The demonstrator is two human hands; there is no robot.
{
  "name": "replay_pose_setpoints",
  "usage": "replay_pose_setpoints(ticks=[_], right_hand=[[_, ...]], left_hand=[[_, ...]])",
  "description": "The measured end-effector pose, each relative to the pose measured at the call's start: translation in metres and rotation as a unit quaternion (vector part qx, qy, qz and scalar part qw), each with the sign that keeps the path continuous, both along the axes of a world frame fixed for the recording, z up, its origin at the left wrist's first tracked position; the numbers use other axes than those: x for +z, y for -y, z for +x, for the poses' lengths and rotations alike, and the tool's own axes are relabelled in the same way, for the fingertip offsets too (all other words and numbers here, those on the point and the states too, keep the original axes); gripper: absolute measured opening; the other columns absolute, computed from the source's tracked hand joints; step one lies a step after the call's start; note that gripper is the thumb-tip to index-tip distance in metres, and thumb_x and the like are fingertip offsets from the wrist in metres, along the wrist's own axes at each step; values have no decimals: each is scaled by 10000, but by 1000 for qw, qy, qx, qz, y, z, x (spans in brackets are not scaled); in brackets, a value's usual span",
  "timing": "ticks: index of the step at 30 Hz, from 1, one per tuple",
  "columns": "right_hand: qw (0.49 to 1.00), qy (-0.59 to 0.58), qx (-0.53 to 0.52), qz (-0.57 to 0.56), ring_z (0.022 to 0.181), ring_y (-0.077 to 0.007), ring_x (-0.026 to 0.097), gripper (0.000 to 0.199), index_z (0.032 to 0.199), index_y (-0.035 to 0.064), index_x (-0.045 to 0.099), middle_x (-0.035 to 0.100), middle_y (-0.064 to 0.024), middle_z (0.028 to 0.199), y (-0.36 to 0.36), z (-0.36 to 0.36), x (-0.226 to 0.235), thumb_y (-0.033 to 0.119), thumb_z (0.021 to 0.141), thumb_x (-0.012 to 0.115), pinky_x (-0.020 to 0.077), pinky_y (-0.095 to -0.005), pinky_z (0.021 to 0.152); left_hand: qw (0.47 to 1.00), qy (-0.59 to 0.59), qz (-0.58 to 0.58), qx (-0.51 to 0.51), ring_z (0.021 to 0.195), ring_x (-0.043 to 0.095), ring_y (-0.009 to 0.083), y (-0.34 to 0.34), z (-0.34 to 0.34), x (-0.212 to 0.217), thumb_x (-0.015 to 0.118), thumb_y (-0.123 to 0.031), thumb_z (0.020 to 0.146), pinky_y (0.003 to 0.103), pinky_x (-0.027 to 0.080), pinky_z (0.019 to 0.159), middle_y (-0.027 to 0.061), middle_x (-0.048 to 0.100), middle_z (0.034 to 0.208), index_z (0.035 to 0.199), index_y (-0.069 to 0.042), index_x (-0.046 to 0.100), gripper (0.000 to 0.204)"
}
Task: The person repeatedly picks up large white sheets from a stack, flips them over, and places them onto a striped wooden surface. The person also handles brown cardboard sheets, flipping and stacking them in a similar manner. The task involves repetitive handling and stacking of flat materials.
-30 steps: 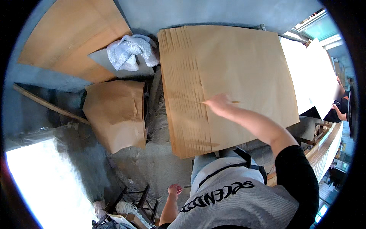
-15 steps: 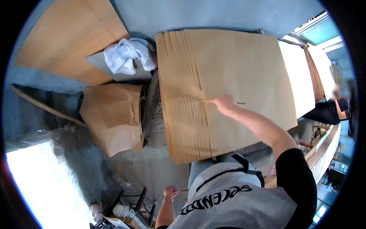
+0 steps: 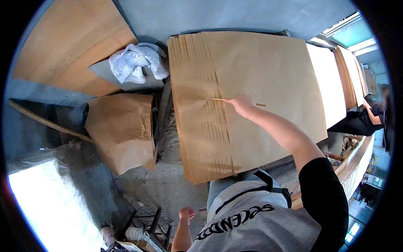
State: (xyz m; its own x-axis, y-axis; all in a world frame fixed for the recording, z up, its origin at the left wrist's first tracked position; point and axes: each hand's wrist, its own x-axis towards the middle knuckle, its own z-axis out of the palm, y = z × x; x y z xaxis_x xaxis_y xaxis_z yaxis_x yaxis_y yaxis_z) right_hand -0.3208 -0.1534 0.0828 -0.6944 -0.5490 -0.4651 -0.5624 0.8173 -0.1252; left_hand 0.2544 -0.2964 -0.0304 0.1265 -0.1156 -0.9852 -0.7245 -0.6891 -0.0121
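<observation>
A stack of large brown paper sheets (image 3: 268, 75) lies in front of me, its left edges fanned out in many narrow steps. Over the stack, my right hand (image 3: 241, 104) is closed around a thin wooden stick (image 3: 217, 99). The stick's tip points left at the fanned edges, and its other end shows past the hand on the right. My left hand (image 3: 187, 213) hangs low beside my body, away from the paper, with its fingers loosely bent and nothing visible in them.
Left of the stack stands a brown paper-covered bundle (image 3: 121, 130). Behind it, a whitish cloth (image 3: 136, 63) rests on a grey board, near a large plywood sheet (image 3: 71, 46). White sheets (image 3: 327, 86) continue to the right, where another person (image 3: 375, 115) stands. A dark stool frame (image 3: 155, 224) is at lower left.
My right hand has moved slightly left and away from me with the stick, whose tip now lies farther over the fanned edges. My left hand stays low.
</observation>
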Motion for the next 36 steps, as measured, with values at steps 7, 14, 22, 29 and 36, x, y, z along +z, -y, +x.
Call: replay_pose_setpoints(ticks=[7,14,22,29,36], right_hand=[[998,25,45,-30,637,-183,564,358,1055,244,571,587,-56,739,95,17,39,44,798,422,450,-327,541],[986,-42,-27,-156,711,-242,580,399,1052,263,570,606,-77,835,-31,-2,-38,16,767,438,460,-342,610],[999,27,-30,-22,648,-182,565,354,1048,263,574,585,-55,711,60,14,13,69,800,411,452,-324,557],[945,140,-199,-218,588,-166,544,386,1113,238,532,571,-90,693,-33,11,-76,58,789,422,442,-320,542],[987,-37,-109,-111,557,-242,540,311,1035,268,573,570,-81,668,-61,18,11,121,783,465,431,-354,478]], left_hand=[[999,-21,7,-40,613,582,209,-2,-30,0,493,-170,783,333,499,558,89,578,735,919,-80,503,163],[1000,-9,9,-15,633,585,216,-8,-2,1,490,-169,787,333,501,562,96,580,763,934,-76,498,174],[998,-37,2,-55,623,580,200,-6,-45,-8,497,-191,792,316,500,561,97,582,758,919,-64,515,180],[995,-76,-25,-51,617,576,193,-5,-28,-4,498,-216,791,292,482,535,95,575,735,904,-63,513,191],[990,-130,-57,-20,660,567,175,-10,-44,8,484,-167,796,271,478,574,89,569,736,873,-36,522,156]])
